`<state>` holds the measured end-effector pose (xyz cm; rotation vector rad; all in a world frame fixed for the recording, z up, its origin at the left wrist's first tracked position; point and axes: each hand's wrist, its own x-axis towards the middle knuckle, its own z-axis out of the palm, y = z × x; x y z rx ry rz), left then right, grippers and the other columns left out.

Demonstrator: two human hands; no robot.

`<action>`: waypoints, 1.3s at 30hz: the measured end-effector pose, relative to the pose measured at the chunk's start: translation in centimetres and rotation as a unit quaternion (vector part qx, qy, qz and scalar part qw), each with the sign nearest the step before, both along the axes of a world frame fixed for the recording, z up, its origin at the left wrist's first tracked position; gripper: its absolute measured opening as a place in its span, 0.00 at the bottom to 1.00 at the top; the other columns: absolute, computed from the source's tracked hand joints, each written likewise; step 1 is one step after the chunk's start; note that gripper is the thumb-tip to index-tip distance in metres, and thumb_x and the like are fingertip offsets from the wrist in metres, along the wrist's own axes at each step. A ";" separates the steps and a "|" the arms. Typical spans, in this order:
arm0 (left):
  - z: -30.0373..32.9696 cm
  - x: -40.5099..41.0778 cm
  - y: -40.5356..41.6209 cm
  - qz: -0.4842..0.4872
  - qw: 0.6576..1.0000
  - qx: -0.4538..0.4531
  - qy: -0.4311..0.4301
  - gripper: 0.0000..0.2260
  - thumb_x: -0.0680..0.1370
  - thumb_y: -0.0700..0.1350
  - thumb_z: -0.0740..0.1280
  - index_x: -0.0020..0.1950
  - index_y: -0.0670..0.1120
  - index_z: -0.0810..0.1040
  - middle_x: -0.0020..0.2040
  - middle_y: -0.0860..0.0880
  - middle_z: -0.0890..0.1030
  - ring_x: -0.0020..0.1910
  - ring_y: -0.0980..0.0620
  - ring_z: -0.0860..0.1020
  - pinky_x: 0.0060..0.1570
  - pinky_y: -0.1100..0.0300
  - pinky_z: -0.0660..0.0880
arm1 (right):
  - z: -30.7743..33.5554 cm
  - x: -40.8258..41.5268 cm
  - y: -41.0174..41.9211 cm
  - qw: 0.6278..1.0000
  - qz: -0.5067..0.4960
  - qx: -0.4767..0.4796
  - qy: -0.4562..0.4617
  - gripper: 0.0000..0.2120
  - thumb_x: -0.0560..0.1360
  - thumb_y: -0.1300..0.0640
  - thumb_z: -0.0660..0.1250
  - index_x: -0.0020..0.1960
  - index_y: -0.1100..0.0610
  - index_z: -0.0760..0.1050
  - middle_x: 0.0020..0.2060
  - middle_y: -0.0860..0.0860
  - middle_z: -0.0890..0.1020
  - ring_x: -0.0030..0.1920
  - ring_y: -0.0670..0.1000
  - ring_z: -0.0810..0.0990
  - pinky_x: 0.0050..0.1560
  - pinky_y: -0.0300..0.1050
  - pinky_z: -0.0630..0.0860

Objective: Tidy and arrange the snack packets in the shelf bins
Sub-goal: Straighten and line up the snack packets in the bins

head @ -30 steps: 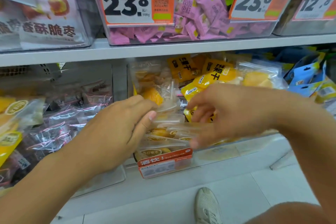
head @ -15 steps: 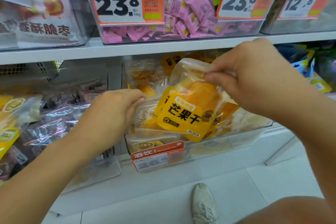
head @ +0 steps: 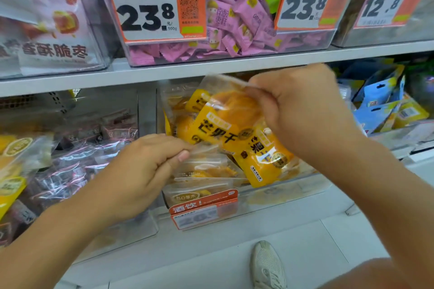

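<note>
Several yellow dried-mango packets [head: 225, 124] hang in a bunch above a clear shelf bin [head: 288, 192] on the lower shelf. My right hand [head: 298, 110] grips their clear top edges near the underside of the upper shelf. My left hand [head: 145, 171] pinches the clear lower-left corner of the bunch between thumb and fingers. More flat mango packets [head: 204, 173] lie stacked in the bin beneath. An orange label [head: 202, 209] is clipped to the bin's front.
Left of it, a bin holds dark pink-striped packets [head: 70, 171] and yellow packets [head: 14, 171]. Blue packets [head: 380, 105] fill the bin at right. The upper shelf [head: 211, 68] carries bins of pink sweets [head: 234, 21] with price cards. My shoe [head: 267, 265] is on the white floor.
My right hand lifted a bunch of mango packets out of the bin and holds it up. My left hand moved from the stacked packets to pinch the bunch's lower corner.
</note>
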<state>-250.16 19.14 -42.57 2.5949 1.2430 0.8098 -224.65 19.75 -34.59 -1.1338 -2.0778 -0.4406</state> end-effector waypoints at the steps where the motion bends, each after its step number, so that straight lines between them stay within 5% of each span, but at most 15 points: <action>1: 0.0 0.0 -0.2 -0.002 1.000 0.002 0.000 0.18 0.84 0.56 0.54 0.49 0.50 0.80 0.43 0.58 0.78 0.44 0.59 0.76 0.47 0.63 0.71 | -0.1 -0.2 0.5 1.000 -0.022 -0.023 -0.004 0.11 0.75 0.58 0.63 0.36 0.58 0.77 0.26 0.56 0.76 0.30 0.63 0.75 0.34 0.56 0.76; 9: -0.3 -0.5 -1.0 -0.027 0.999 0.028 -0.001 0.13 0.84 0.55 0.58 0.65 0.59 0.77 0.55 0.64 0.81 0.54 0.61 0.79 0.57 0.59 0.74 | -0.5 -0.7 1.6 0.999 -0.007 0.036 0.007 0.11 0.78 0.60 0.68 0.37 0.59 0.79 0.25 0.53 0.71 0.27 0.57 0.69 0.29 0.50 0.69; 14: -0.3 -0.8 -1.0 -0.045 0.998 0.048 -0.010 0.14 0.84 0.53 0.60 0.64 0.54 0.81 0.58 0.61 0.82 0.55 0.61 0.79 0.60 0.55 0.75 | -0.2 0.3 1.4 0.993 -0.050 0.104 0.025 0.08 0.78 0.61 0.69 0.41 0.61 0.82 0.29 0.57 0.78 0.33 0.53 0.70 0.34 0.49 0.65; 18: -0.3 -1.2 -1.1 -0.061 0.996 0.062 -0.015 0.14 0.83 0.53 0.62 0.63 0.51 0.82 0.58 0.59 0.83 0.56 0.62 0.80 0.61 0.57 0.75 | -1.9 -1.0 0.8 0.991 0.001 0.128 -0.028 0.08 0.73 0.69 0.67 0.43 0.60 0.84 0.33 0.56 0.83 0.31 0.59 0.80 0.27 0.51 0.75; 22: -0.2 -1.8 -1.0 -0.004 0.991 0.088 -0.103 0.14 0.80 0.57 0.65 0.53 0.49 0.83 0.51 0.58 0.83 0.53 0.61 0.80 0.55 0.63 0.75 | -3.9 -2.2 2.0 0.992 0.108 -0.052 -0.039 0.08 0.73 0.64 0.66 0.43 0.58 0.84 0.33 0.52 0.83 0.30 0.56 0.81 0.26 0.49 0.78; 25: 0.5 -2.1 -0.2 0.078 0.987 0.053 -0.134 0.15 0.78 0.56 0.65 0.64 0.53 0.74 0.60 0.61 0.76 0.62 0.64 0.73 0.60 0.73 0.66 | -4.2 -2.1 3.0 0.967 0.122 -0.223 -0.020 0.11 0.79 0.47 0.60 0.45 0.50 0.78 0.29 0.43 0.77 0.31 0.45 0.77 0.31 0.39 0.73; 28: 1.0 -1.7 1.0 0.067 0.991 -0.054 -0.100 0.21 0.79 0.59 0.65 0.71 0.67 0.65 0.68 0.71 0.69 0.68 0.70 0.67 0.62 0.76 0.63 | -3.7 -2.3 4.1 0.959 0.139 -0.246 -0.020 0.12 0.82 0.48 0.60 0.43 0.51 0.73 0.27 0.45 0.74 0.31 0.46 0.75 0.30 0.41 0.69; 33: 2.0 -1.1 2.3 0.030 0.989 -0.089 -0.115 0.16 0.71 0.63 0.72 0.57 0.62 0.79 0.50 0.66 0.82 0.54 0.65 0.79 0.54 0.63 0.76 | -2.2 -1.1 4.8 0.905 0.229 -0.356 -0.047 0.10 0.80 0.48 0.64 0.42 0.51 0.74 0.34 0.46 0.79 0.36 0.47 0.79 0.35 0.39 0.72; 36: 2.0 0.0 2.2 0.034 0.998 -0.054 -0.010 0.22 0.73 0.73 0.59 0.45 0.57 0.80 0.39 0.60 0.79 0.42 0.61 0.77 0.40 0.59 0.76 | -2.3 -0.3 5.0 0.861 0.258 -0.438 -0.016 0.06 0.79 0.52 0.69 0.43 0.49 0.78 0.35 0.43 0.79 0.37 0.46 0.79 0.36 0.31 0.71; 39: 1.7 0.7 2.2 0.069 0.994 -0.057 0.064 0.31 0.72 0.76 0.46 0.39 0.53 0.77 0.35 0.56 0.74 0.36 0.56 0.74 0.37 0.55 0.73 | -2.8 -0.9 5.5 0.824 0.263 -0.501 0.036 0.06 0.79 0.53 0.68 0.46 0.54 0.81 0.34 0.49 0.78 0.35 0.50 0.76 0.37 0.39 0.71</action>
